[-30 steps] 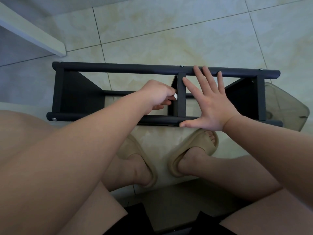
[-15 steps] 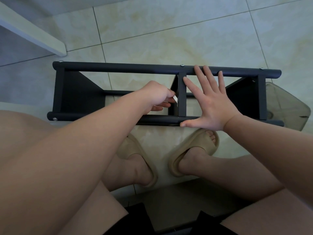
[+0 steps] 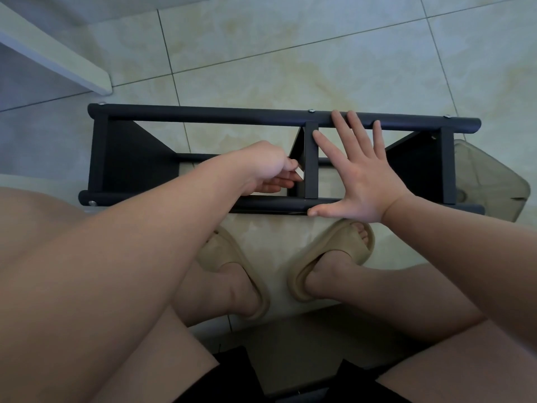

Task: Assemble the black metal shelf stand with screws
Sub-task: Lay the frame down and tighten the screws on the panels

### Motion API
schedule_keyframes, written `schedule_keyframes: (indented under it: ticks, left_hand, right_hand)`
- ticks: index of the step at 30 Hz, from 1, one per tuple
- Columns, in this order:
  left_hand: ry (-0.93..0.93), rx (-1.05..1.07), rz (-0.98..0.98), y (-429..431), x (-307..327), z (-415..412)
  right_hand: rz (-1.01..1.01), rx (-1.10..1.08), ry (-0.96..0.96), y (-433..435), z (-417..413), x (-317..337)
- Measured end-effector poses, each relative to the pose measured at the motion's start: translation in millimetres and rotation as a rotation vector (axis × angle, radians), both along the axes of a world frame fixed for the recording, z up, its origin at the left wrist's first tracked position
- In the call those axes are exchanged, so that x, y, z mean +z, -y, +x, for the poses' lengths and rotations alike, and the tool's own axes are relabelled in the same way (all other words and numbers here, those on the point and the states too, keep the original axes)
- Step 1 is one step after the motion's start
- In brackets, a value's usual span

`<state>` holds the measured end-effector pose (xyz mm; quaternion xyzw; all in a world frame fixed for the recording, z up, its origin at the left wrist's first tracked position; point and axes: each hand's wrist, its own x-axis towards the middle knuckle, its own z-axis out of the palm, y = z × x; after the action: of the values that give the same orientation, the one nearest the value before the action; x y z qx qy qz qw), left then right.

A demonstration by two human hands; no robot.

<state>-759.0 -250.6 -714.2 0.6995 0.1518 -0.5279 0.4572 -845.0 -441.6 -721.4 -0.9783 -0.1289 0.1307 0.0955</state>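
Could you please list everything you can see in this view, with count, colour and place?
shelf stand: one, black, lying on its side on the floor, before the feet.
screw heads: four plainly seen, silver, on the stand's two upper tubes.
small white piece: one, white, beside the stand's middle panel.
container: one, smoky clear, at the stand's right end.
board: one, white, upper left.
tiled floor: one, pale beige, under everything.
slippers: two, beige, on the feet.
shorts: one, black, bottom edge.
left hand: pinches the white piece.
right hand: flat, fingers straight, pressing on the stand.
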Motion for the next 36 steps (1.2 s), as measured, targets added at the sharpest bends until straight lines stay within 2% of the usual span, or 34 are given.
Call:
schedule_keyframes:
  ticks: [14,25,36]
  left_hand:
    - [0.005,-0.141,-0.097,-17.3,-1.1,7.3]
    - [0.127,-0.349,-0.096,-26.2,1.1,4.7]
    - [0.304,-0.603,0.008,-25.6,2.8,0.3]
  right_hand:
    - [0.016,0.005,0.034,0.6,-1.6,-3.1]
    - [0.017,0.008,0.036,1.0,-0.6,-3.0]
    - [0.019,0.003,0.026,0.2,-0.8,-2.5]
